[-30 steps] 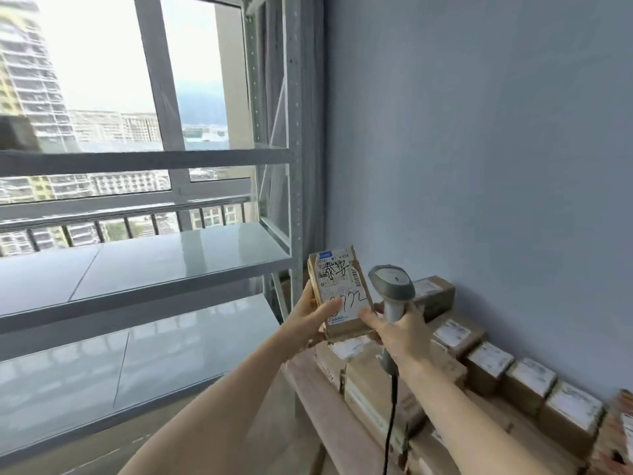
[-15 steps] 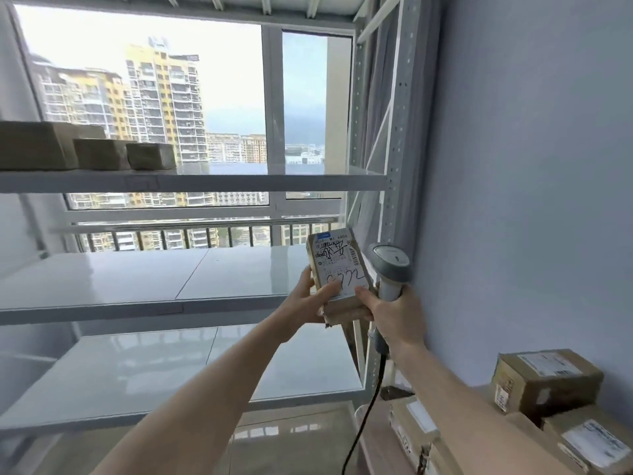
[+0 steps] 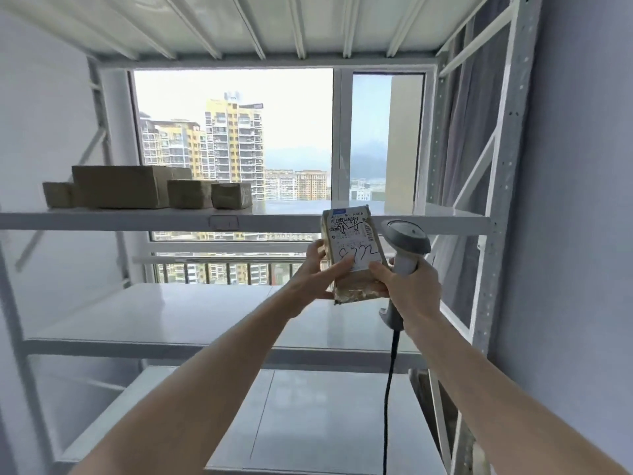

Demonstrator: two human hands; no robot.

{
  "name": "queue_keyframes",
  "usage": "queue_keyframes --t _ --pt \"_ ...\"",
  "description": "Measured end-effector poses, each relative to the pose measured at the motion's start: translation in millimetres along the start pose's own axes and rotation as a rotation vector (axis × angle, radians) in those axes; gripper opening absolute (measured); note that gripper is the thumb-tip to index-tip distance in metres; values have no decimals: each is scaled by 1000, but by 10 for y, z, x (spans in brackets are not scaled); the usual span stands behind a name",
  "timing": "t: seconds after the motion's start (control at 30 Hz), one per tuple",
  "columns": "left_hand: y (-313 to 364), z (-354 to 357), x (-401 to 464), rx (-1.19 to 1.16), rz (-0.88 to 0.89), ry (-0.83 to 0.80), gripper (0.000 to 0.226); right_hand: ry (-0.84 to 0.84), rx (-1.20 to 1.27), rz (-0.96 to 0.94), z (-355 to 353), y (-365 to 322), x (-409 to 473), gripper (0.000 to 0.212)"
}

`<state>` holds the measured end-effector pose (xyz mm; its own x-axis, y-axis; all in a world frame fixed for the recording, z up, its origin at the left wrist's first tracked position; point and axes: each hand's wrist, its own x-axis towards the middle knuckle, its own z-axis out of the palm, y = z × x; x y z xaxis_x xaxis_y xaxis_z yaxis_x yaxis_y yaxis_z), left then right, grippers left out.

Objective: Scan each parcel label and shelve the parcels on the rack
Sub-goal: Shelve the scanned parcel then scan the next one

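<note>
Cardboard parcel [image 3: 352, 255], raised upright in front of the rack [image 3: 496, 217], sits just below the lip of the shelf at eye level, a little right of centre in my view. A second ago it hovered over the pile of unsorted boxes; since then I have turned to face the rack and lifted it, so the pile has gone from sight and the shelves fill the view. I judge the scan finished and the shelving under way.

Its white label [image 3: 351, 240] faces me, printed at the top, with bold black handwriting across the middle and bottom; the lower edge of the box looks scuffed and taped.

My left hand [image 3: 313, 272] grips the parcel from 9 o'clock, thumb across the label. My right hand [image 3: 407, 286] is clenched on the grey scanner [image 3: 404, 248] at 3 o'clock, its thumb also pressing the parcel's lower corner; the cord hangs toward 6 o'clock.

Four shelved boxes [image 3: 144, 190] stand at 10 o'clock on the same shelf, with bare shelf to their right.
</note>
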<state>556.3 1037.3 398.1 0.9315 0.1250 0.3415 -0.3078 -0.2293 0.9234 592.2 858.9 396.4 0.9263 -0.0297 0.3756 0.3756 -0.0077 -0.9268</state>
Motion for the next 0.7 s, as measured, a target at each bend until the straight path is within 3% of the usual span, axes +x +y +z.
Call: queue_keyframes --t 0.17,0.3,0.5,0.7 --pt "46 -705 425 103 64 30 68 -71 38 -22 670 -212 325 26" --pt "113 -1096 706 86 111 19 43 -158 -14 -56 1060 -358 552 36" --pt "137 -1507 1038 168 151 -9 76 -161 -23 -92 1487 -527 933 32" --pt "115 -1834 1398 313 196 49 66 -189 -57 -82 1878 -664 1412 33"
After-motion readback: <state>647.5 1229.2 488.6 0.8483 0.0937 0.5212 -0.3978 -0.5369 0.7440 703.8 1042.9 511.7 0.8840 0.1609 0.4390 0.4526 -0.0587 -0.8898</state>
